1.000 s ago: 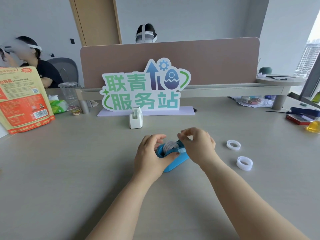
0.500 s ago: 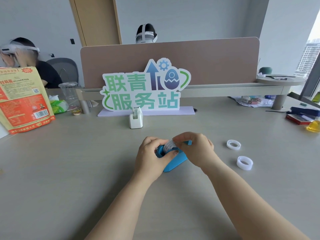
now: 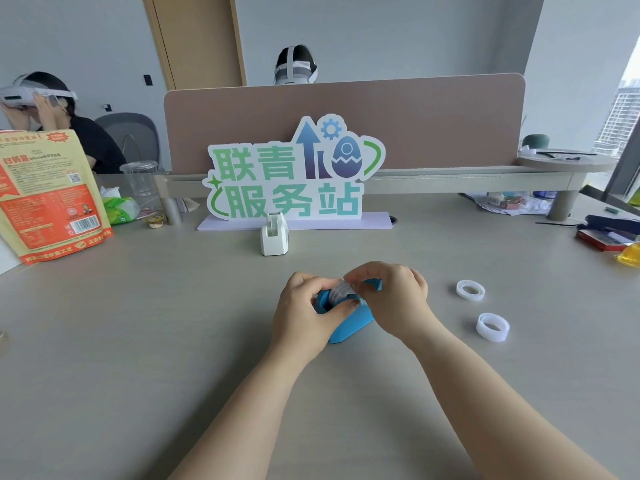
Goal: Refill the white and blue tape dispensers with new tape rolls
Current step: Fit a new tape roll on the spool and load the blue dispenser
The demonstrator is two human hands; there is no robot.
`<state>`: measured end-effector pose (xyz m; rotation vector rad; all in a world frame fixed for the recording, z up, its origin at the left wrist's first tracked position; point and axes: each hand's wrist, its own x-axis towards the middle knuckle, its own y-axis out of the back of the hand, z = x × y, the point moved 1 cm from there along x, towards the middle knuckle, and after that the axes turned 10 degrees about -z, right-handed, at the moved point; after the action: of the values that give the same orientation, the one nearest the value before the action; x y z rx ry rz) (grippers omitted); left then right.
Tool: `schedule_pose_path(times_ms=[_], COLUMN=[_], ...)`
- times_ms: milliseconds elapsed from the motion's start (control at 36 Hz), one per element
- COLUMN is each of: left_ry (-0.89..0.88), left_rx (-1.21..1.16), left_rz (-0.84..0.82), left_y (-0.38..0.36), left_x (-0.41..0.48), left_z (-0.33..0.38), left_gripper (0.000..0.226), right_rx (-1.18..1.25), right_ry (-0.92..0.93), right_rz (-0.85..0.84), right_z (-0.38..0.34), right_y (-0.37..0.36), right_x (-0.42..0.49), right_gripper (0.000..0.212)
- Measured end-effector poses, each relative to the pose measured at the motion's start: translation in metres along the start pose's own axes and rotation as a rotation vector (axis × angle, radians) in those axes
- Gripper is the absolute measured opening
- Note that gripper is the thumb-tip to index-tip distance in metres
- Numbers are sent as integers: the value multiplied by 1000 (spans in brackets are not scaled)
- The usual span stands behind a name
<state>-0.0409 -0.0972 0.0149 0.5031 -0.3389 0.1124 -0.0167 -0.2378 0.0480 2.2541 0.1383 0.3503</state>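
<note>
The blue tape dispenser [image 3: 349, 325] lies on the grey desk in front of me. My left hand [image 3: 304, 315] grips its left end. My right hand [image 3: 393, 299] pinches the clear tape roll [image 3: 341, 291] that sits in the dispenser's top slot; most of the roll is hidden by my fingers. The white tape dispenser [image 3: 274, 234] stands upright farther back, apart from both hands. Two loose clear tape rolls rest to the right: one farther [image 3: 470, 290], one nearer [image 3: 492, 327].
A green and blue sign [image 3: 294, 174] on a lilac base stands behind the white dispenser, before a brown partition [image 3: 433, 119]. An orange and yellow bag [image 3: 45, 195] stands at the left. A red box [image 3: 604, 239] and yellow object lie at the right edge. Two people sit beyond.
My right hand has shifted left over the dispenser's top onto the tape roll. My left hand has stayed on the dispenser's left end.
</note>
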Motion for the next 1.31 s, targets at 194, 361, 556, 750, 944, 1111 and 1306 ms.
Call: schedule_pose_path(times_ms=[194,361,556,750,944,1111,1306], left_ry=[8,12,14,27,21,23,21], left_rx=[-31,-35,-34,-52,-42,-48,-35], left_rz=[1,2,-4,-8,-11,-15,-12], left_y=[0,0,0,0,0,0,0], left_x=[0,0,0,-1,-1,-1,-1], left_z=[1,2,3,3,3,4,2], left_gripper=[26,25,25,28,25,28,29], right_rx=[-1,10,15,92,285,8,-1], right_ry=[13,17,17,7,-26,-1,17], right_rz=[17,19,-24,-85,-108,-28,-31], right_z=[-4,-7,-8,-12,-7,-8,-8], right_y=[1,2,3,6,11,6,9], right_x=[-2,-5,-4,-7,-10,-11,-10], right_gripper=[20,20,20,28,38,30,31])
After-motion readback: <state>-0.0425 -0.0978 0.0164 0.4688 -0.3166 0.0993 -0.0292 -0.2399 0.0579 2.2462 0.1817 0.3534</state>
